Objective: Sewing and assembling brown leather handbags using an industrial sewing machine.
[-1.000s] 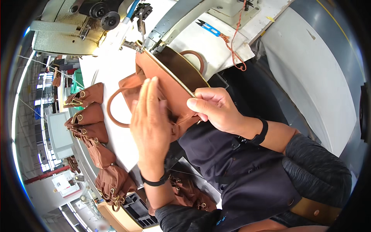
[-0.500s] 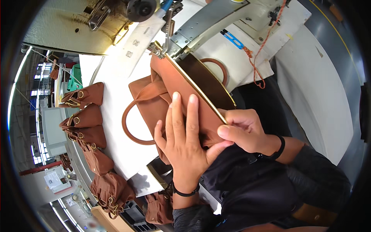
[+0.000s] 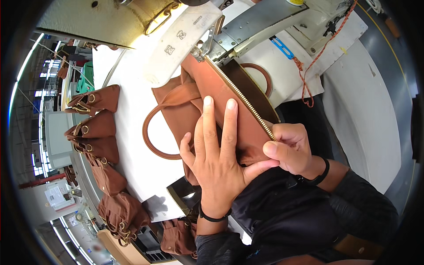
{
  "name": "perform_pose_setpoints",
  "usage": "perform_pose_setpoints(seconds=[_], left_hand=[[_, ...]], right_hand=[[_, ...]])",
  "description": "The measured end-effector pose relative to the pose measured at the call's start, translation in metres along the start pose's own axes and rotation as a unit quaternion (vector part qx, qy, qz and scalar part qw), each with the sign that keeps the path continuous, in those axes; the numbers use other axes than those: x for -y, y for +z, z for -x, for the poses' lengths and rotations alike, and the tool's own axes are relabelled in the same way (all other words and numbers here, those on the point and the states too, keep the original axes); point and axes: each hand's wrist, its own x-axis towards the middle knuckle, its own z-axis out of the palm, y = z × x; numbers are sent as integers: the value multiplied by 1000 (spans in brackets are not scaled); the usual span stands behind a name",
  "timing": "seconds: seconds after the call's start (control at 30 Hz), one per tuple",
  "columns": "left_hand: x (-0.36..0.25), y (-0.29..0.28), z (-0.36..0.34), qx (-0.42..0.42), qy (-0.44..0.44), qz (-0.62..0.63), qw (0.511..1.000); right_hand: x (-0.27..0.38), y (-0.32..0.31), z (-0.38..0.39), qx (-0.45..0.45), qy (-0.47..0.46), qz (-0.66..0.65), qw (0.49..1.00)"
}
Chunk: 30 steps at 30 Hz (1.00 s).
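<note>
A brown handbag (image 3: 176, 119) lies under the sewing machine head (image 3: 185, 42), its gold zipper (image 3: 240, 99) open and running from the needle area down toward me. My left hand (image 3: 218, 152) rests flat on the bag's side with its fingers spread. At the near end of the zipper, my right hand (image 3: 289, 148) pinches the bag's edge between thumb and fingers. One round handle (image 3: 150, 143) sticks out to the left. Another handle (image 3: 260, 73) shows beyond the dark lining. The presser foot (image 3: 201, 51) sits at the far end of the zipper edge.
Several finished-looking brown bags (image 3: 104, 137) stand in a row along the left side of the white table (image 3: 137, 176). A blue thread snipper (image 3: 282, 47) on an orange cord (image 3: 304, 84) lies at the back right. A metal machine arm (image 3: 260, 24) crosses behind the bag.
The whole view has shifted slightly, with the machine head now appearing closer over the bag. Both hands keep their hold on the bag, in about the same places.
</note>
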Motion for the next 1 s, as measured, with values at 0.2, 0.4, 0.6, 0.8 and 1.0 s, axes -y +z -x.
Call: perform_pose_setpoints(seconds=[0.2,0.4,0.6,0.8,1.0], left_hand=[[3,6,1,-16,-8,28,999],[4,7,-4,-30,-28,37,999],[9,8,-11,-28,-23,47,998],[20,14,-19,-45,-16,51,998],[21,11,-26,-38,-9,53,998]], right_hand=[[-4,4,-1,-17,3,-17,1000],[-1,2,-8,-11,11,17,1000],[3,4,-21,-13,0,-17,1000],[3,0,-34,3,10,-11,1000],[3,2,-42,-6,-1,-26,1000]])
